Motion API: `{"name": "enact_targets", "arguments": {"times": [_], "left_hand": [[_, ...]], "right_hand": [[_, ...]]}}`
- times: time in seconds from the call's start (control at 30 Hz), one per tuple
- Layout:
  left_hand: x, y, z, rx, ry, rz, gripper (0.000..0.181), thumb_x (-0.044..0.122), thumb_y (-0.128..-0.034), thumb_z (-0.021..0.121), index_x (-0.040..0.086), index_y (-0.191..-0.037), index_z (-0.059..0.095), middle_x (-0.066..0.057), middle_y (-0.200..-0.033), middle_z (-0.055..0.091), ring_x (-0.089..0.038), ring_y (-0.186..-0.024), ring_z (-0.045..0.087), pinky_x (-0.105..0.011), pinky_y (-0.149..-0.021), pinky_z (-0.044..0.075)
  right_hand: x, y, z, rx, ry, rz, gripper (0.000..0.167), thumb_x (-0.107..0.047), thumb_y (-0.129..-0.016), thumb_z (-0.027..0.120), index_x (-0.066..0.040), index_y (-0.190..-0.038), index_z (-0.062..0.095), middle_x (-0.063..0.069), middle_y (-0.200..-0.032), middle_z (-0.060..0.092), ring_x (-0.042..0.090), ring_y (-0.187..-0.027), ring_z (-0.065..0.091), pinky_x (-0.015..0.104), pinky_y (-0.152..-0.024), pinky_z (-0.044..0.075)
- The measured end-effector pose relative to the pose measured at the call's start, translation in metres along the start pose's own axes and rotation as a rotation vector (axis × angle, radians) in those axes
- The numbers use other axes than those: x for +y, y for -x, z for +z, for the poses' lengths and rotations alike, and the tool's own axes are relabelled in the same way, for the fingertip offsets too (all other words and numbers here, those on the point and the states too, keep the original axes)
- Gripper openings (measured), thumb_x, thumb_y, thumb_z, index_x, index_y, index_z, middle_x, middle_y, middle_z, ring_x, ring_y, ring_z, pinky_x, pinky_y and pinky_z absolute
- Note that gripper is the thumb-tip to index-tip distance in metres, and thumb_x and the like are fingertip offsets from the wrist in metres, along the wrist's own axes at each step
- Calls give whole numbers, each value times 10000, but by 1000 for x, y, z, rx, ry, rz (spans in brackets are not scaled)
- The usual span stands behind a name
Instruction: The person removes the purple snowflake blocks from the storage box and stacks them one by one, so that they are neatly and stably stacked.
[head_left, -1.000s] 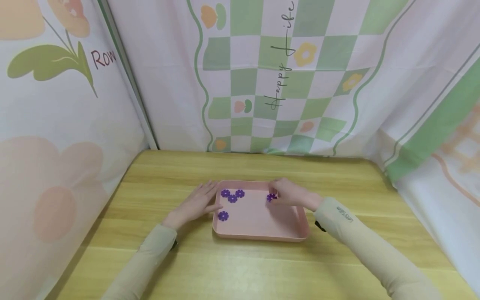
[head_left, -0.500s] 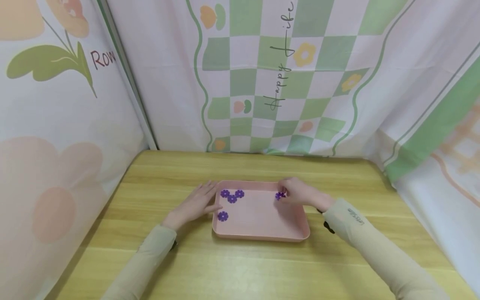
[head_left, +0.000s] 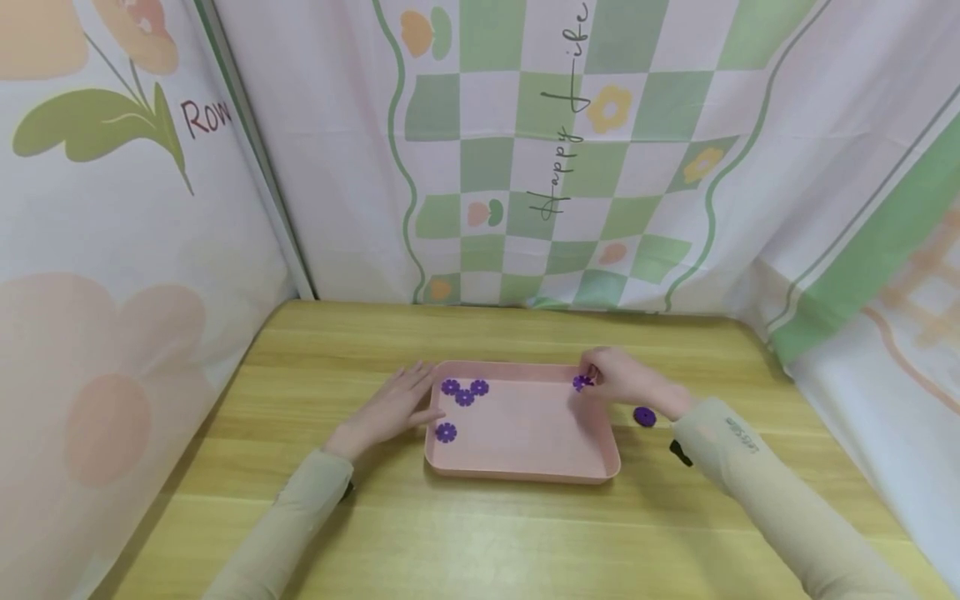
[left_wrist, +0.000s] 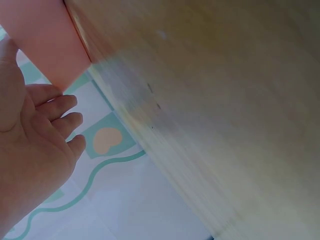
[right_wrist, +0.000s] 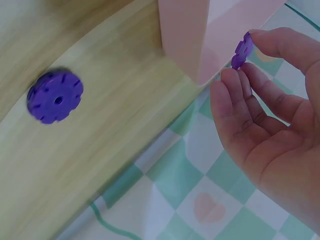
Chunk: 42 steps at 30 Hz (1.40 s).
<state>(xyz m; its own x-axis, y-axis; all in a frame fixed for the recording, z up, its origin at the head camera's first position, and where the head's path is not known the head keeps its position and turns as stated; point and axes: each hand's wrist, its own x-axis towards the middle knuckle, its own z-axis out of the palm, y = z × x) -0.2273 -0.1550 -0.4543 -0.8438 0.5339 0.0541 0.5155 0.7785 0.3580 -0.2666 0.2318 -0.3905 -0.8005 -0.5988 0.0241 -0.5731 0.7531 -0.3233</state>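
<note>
Between thumb and fingertips, my right hand (head_left: 618,377) pinches a purple snowflake disc (right_wrist: 243,51) over the back right corner of the pink tray (head_left: 517,476). In the right wrist view the disc is tilted nearly edge-on. My left hand (head_left: 386,407) lies at the tray's left edge, fingers extended, with the thumb reaching over the rim. Inside the tray, a cluster of purple discs (head_left: 465,397) lies near the back left, and a single purple disc (head_left: 446,432) lies closer to the front. The left wrist view shows the left fingers beside the tray's wall (left_wrist: 50,45).
A small purple stack of discs (right_wrist: 56,97) stands on the wooden table (head_left: 480,533) just right of the tray, under the right wrist. Patterned curtains (head_left: 562,167) hang behind the table and along both sides.
My right hand has moved right and slightly back with the pinched disc, from over the tray's middle right to its back right corner. The purple stack has come into view. My left hand stays put.
</note>
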Motion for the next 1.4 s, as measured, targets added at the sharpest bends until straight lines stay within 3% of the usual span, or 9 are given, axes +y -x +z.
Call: {"name": "enact_targets", "arguments": {"times": [0.3,0.67,1.4], "left_hand": [[0,0,0,1,1,0,811,465,-982,555,6,-1560,219,-215,-1624,246,-405,-1526,201,-567,-1271,144],[-1,0,1,-5,-5,-1,816,486,-983,541,13,-1562,215,-207,-1629,234,-396,-1531,192,-556,-1277,137],[-4,-1,3,0,-5,5,813,481,-985,539,-2,-1557,222,-215,-1629,233,-401,-1529,191,-562,-1274,138]], "right_hand": [[12,10,-2,3,23,24,154,-103,-807,763,-20,-896,669,84,-840,682,196,-755,628,247,-654,549],[22,24,-5,54,26,-26,130,-57,-781,758,1,-844,660,88,-777,678,186,-695,628,209,-606,534],[43,54,2,32,1,79,162,-110,-799,769,-18,-836,640,52,-763,691,112,-678,624,220,-613,548]]}}
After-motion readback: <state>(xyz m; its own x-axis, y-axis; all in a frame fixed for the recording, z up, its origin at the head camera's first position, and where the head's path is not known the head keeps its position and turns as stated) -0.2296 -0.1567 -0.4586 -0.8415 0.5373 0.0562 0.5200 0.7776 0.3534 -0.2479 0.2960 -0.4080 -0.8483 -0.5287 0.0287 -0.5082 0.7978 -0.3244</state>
